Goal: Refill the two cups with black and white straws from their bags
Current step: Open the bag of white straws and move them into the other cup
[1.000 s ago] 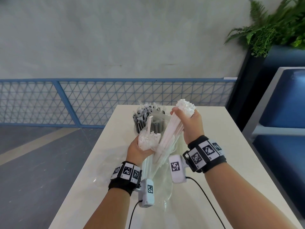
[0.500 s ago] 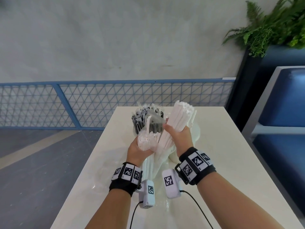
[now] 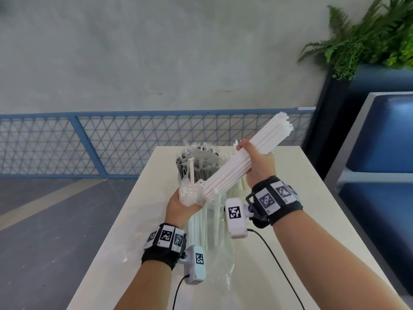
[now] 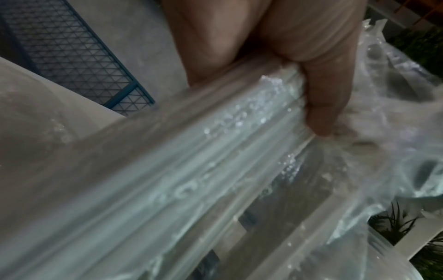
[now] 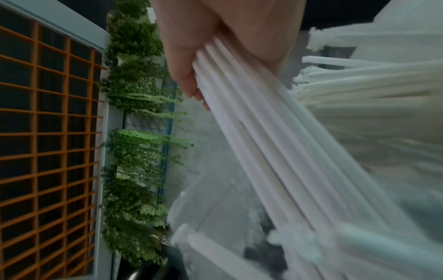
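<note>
My right hand (image 3: 257, 162) grips a thick bundle of white straws (image 3: 245, 157), tilted up to the right above the table; the same white straws (image 5: 263, 144) run through my fist in the right wrist view. My left hand (image 3: 183, 204) holds the clear bag of white straws (image 3: 205, 222) by its upper end, fingers (image 4: 321, 106) curled round the plastic (image 4: 191, 170). The bundle's lower end sits at the bag's mouth. Behind them the black straws (image 3: 196, 166) stand upright in their clear wrap. The cups are hidden behind the straws and hands.
The pale table (image 3: 312, 198) stretches ahead, its left edge over grey floor. A blue mesh fence (image 3: 111, 139) stands behind. A blue bench (image 3: 380, 139) and a dark planter with ferns (image 3: 368, 41) flank the right side. Wrist-camera cables (image 3: 274, 253) trail over the table.
My right hand has drawn the white straw bundle up and to the right, out of the bag, tilting it further over. The left hand has stayed on the bag.
</note>
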